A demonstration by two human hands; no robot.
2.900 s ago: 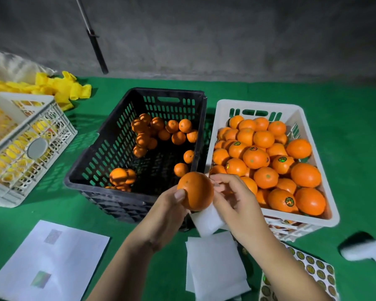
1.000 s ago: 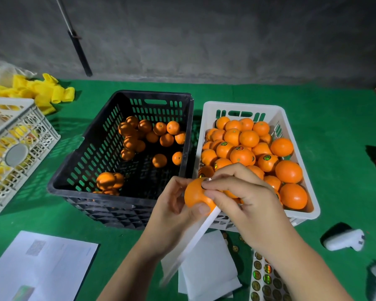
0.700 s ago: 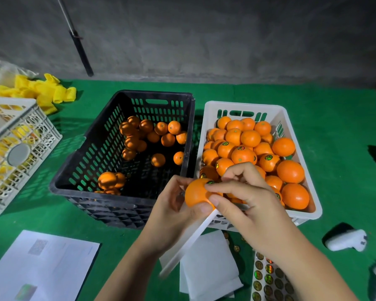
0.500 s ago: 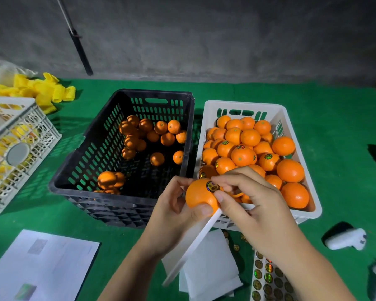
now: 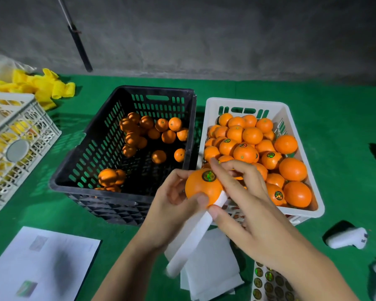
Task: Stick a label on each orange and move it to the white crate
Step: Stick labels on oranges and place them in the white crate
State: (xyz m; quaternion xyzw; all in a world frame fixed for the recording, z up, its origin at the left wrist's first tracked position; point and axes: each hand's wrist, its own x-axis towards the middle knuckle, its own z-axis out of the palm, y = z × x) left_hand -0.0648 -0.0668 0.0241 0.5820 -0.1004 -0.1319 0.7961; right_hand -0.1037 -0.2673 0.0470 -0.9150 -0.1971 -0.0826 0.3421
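Nearest, on the green desk [image 5: 345, 109]: a white paper sheet [image 5: 41, 263] at lower left, a stack of white foam pads [image 5: 211, 276] at centre, a sticker sheet [image 5: 269, 283] of round labels at lower right, partly under the right forearm. Above these, held in mid-air: one orange [image 5: 201, 187], cupped by the left hand [image 5: 169, 216], thumb pressed on its lower front, fingers [image 5: 180, 177] curled behind. Round holographic label [image 5: 208, 176] stuck on top of the fruit. Right hand [image 5: 248, 213] pinching a white foam strip [image 5: 193, 233] by thumb against the orange's right side, index tip just beside the label, remaining fingers loosely bent over the white crate [image 5: 302, 170]. Beyond: white crate heaped with oranges, several labelled, near rim just behind the held orange. Left of it, touching or almost touching, a black crate [image 5: 91, 148] with a scatter of unlabelled oranges [image 5: 152, 131] and much bare floor. Far left, a white lattice basket [image 5: 20, 135] and yellow netting [image 5: 44, 85]. Open green surface to the right, with a white device [image 5: 347, 237] near the edge.
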